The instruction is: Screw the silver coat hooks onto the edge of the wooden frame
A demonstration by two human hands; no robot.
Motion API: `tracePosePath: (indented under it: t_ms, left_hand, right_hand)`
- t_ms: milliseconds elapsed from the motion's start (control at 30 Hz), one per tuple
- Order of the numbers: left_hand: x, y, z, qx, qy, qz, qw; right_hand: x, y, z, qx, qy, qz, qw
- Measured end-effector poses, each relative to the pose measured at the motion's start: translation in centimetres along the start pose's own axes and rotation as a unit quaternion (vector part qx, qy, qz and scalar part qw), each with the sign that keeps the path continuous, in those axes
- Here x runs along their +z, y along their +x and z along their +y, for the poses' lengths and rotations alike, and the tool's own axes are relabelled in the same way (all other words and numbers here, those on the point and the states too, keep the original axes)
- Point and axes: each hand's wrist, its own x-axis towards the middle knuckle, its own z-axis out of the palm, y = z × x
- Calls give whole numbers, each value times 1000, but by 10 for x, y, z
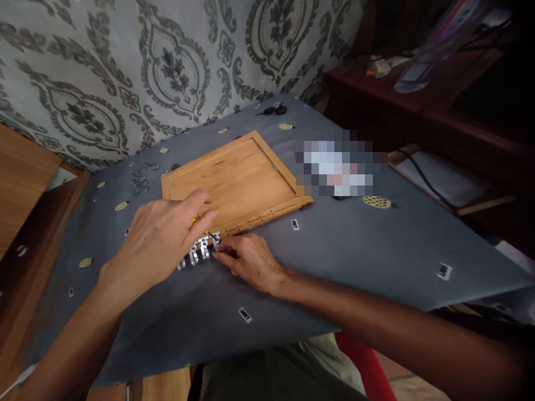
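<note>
A wooden panel (228,178) with a raised frame lies on the cloth-covered table, with small dark holes along its near edge. Several shiny metal hooks (193,256) sit in a row at the left part of that edge. Above them, my left hand (156,234) is closed around a screwdriver (195,219); bits of its yellow handle and dark shaft show between the fingers. The shaft points down toward the rightmost hook (215,243). My right hand (248,260) pinches that hook from the right, its fingertips partly hiding it.
Keys (276,108) lie at the table's back edge, and several thin metal pieces (140,179) at the back left. A blurred-out object (338,167) rests right of the panel. A patterned wall (175,72) borders the back; a clear bottle (413,78) stands on the dark red furniture.
</note>
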Motion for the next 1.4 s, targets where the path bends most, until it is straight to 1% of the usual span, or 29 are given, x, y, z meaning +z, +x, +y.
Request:
tracePosePath:
  t_ms: [133,333,667,900,1133,1400]
  left_hand:
    - [-2,2,0,4,-1,-4,1000]
    - [-1,3,-2,22,-20,11,999]
    - [-4,6,-4,28,-49,-18,998]
    - [-2,5,-5,37,-60,-6,998]
    - [-4,6,-3,39,-55,-15,998]
    - [-1,5,-6,44,-55,-5,998]
  right_hand:
    - [1,0,1,-2,3,1,1000]
    - [1,0,1,1,4,-7,1000]
    - [-1,0,-1,7,8,-9,1000]
    - [1,0,1,2,5,-3,1000]
    - [2,1,2,-4,0,2,1000]
    - [0,1,-1,5,-2,-17,1000]
